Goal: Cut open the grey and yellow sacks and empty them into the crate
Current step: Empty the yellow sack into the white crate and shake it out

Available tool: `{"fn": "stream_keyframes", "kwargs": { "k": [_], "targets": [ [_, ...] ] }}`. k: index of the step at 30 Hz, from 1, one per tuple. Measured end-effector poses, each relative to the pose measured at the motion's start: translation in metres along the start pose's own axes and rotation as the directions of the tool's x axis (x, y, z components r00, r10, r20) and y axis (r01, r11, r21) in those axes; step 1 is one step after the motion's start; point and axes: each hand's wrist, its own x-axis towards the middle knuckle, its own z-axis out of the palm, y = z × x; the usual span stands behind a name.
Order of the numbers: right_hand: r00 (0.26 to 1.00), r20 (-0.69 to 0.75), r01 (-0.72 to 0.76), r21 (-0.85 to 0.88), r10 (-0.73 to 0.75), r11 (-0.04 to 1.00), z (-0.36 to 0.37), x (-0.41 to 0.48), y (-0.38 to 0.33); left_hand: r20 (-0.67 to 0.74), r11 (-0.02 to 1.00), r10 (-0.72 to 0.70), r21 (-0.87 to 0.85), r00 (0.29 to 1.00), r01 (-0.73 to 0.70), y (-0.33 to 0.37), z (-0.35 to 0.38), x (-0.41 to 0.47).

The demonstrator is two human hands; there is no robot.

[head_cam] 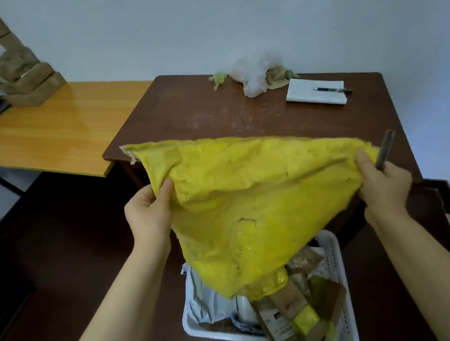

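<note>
Two hands of ours, set well apart, hold the yellow sack (252, 195) up by its top edge. Our left hand (147, 213) pinches the cloth between thumb and fingers, and our right hand (383, 179) grips the far corner together with a slim grey tool (386, 147) that sticks up past the knuckles. The sack hangs limp and nearly flat, its lower end drooping into the white crate (212, 333) on the dark floor, over a heap of brown and yellow parcels (294, 304). Behind the sack we see a dark brown table (193, 110) bearing a notepad (306, 94), a pen (332, 90) lying on it, and a crumpled plastic bag (255, 73).
</note>
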Motion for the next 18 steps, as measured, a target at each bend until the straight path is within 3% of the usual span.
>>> {"fn": "stream_keyframes", "kwargs": {
  "k": [2,5,7,10,12,15,18],
  "targets": [
    [0.999,-0.023,0.024,0.021,-0.023,0.999,-0.004,0.002,-0.007,-0.008,0.998,0.042,-0.055,0.999,-0.043,0.008,0.004,-0.002],
    [0.992,-0.062,-0.107,0.004,0.107,0.994,-0.017,0.003,-0.005,0.023,0.999,0.006,-0.034,1.000,-0.005,0.010,0.012,-0.007],
    [0.994,-0.055,-0.093,0.071,0.097,0.993,-0.022,0.003,-0.012,0.028,0.999,-0.006,-0.044,1.000,0.007,0.016,0.014,-0.010],
    [0.993,-0.116,-0.003,0.148,0.020,0.989,-0.030,0.006,-0.022,0.003,0.987,0.119,-0.105,0.993,-0.118,0.028,0.015,-0.014],
    [0.991,-0.126,-0.030,0.133,0.047,0.991,-0.037,0.009,-0.020,-0.029,0.984,0.154,-0.081,0.988,-0.156,0.031,0.019,-0.018],
    [0.996,-0.083,-0.040,0.059,0.045,0.997,-0.039,0.014,-0.019,-0.060,0.998,0.057,0.012,0.997,-0.056,0.025,0.026,-0.024],
    [0.998,-0.053,-0.023,0.089,0.028,0.996,-0.035,0.024,-0.026,-0.054,0.993,0.046,-0.104,0.997,-0.051,0.031,0.023,-0.021]
  ]
}}
